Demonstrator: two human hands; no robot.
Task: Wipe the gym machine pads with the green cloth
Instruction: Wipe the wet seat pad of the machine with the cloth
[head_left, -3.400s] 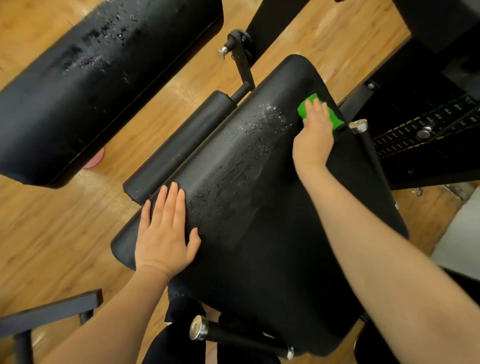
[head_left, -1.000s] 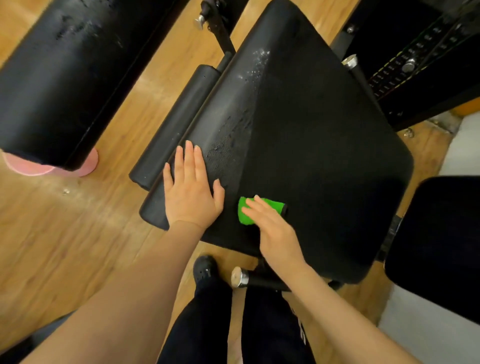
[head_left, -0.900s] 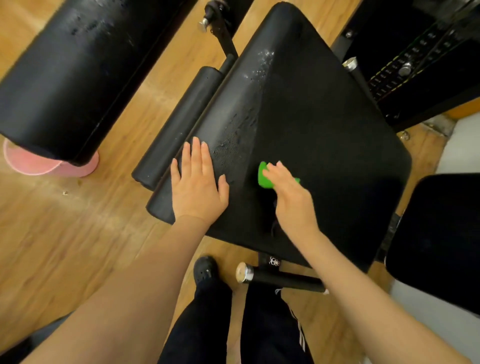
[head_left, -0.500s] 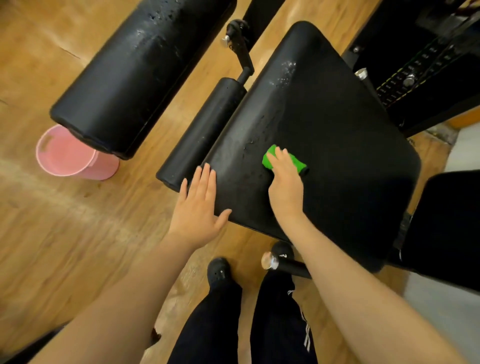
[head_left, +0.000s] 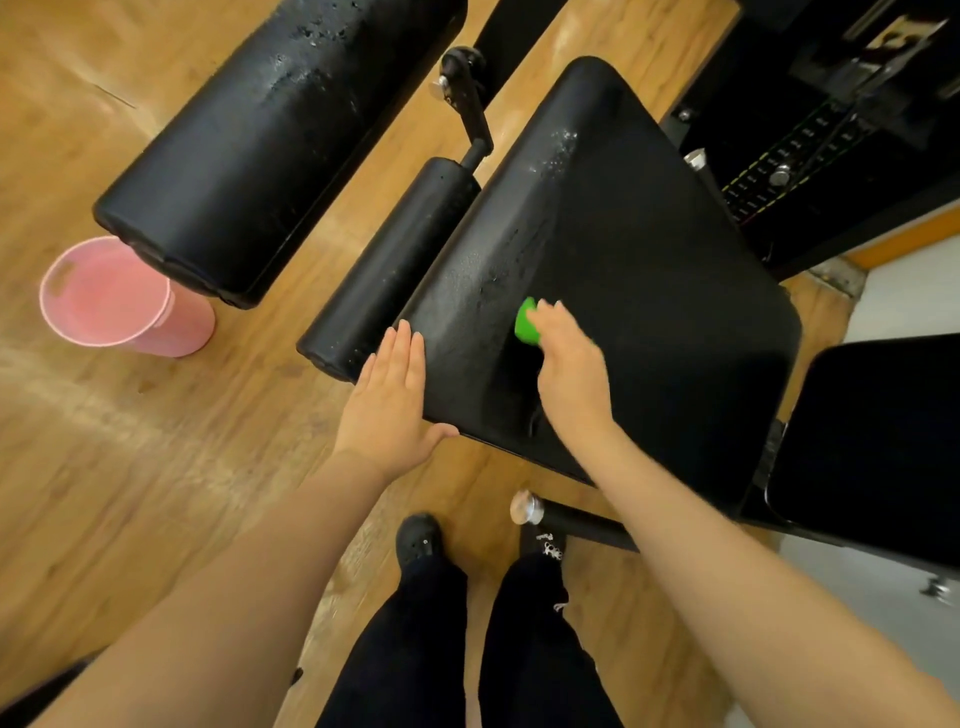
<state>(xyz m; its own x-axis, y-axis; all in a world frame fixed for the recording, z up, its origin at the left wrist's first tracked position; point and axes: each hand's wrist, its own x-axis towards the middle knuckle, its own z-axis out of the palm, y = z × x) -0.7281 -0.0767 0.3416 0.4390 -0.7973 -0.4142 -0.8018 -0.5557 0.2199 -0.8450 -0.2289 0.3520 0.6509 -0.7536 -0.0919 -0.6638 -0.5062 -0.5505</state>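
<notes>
A large black seat pad (head_left: 649, 270) fills the centre, with water droplets along its left ridge. My right hand (head_left: 569, 364) holds the folded green cloth (head_left: 525, 327) against the pad near its left middle; only the cloth's left end shows past my fingers. My left hand (head_left: 389, 405) lies flat with straight fingers on the pad's near left corner. A long black pad (head_left: 270, 140) with droplets on top runs across the upper left. A thin black roller pad (head_left: 395, 265) lies between the two.
A pink bucket (head_left: 114, 296) stands on the wooden floor at the left. The weight stack (head_left: 789, 171) is at the upper right, another black pad (head_left: 872, 447) at the right. A chrome-capped bar (head_left: 527, 508) and my shoes lie below the seat pad.
My right hand has kept sliding the cloth over the seat pad, from far end to near edge, then back up its left middle. My left hand slid to the pad's corner. The view shifted.
</notes>
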